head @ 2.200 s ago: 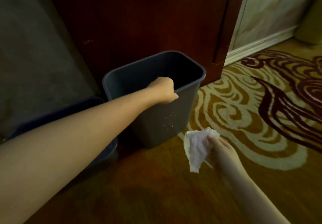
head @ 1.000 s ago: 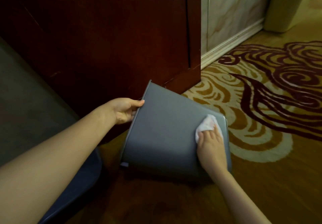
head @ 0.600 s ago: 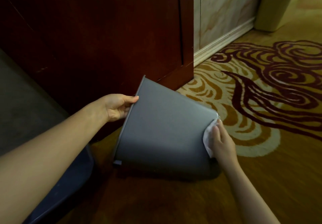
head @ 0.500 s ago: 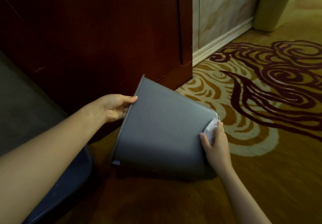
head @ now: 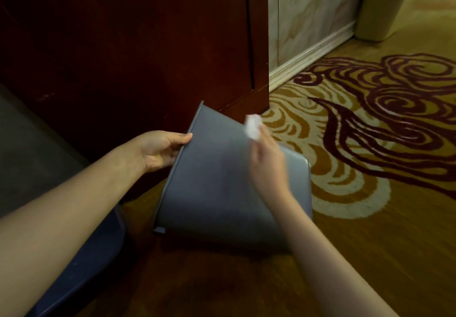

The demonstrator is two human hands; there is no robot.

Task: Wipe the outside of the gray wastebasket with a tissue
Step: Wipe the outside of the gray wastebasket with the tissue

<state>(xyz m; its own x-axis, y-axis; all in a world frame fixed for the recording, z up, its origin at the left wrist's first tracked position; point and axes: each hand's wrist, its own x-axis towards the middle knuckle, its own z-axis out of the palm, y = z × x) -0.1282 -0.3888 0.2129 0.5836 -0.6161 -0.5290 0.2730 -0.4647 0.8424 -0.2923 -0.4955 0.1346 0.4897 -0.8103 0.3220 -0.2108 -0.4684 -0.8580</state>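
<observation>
Your left grip [head: 161,150] clasps the tipped gray wastebasket [head: 222,183] at its rim; your right grip [head: 267,163] pinches one tissue [head: 253,127].

The right hand [head: 267,161] is motion-blurred, and so is the tissue [head: 253,126] bunched at its fingers, so whether it touches the wastebasket [head: 212,183] cannot be told. The left hand's [head: 158,150] fingers are hidden behind the wastebasket's rim. The dark bin [head: 93,255] and the pale bin [head: 385,3] are cut off by the picture's edges.
</observation>
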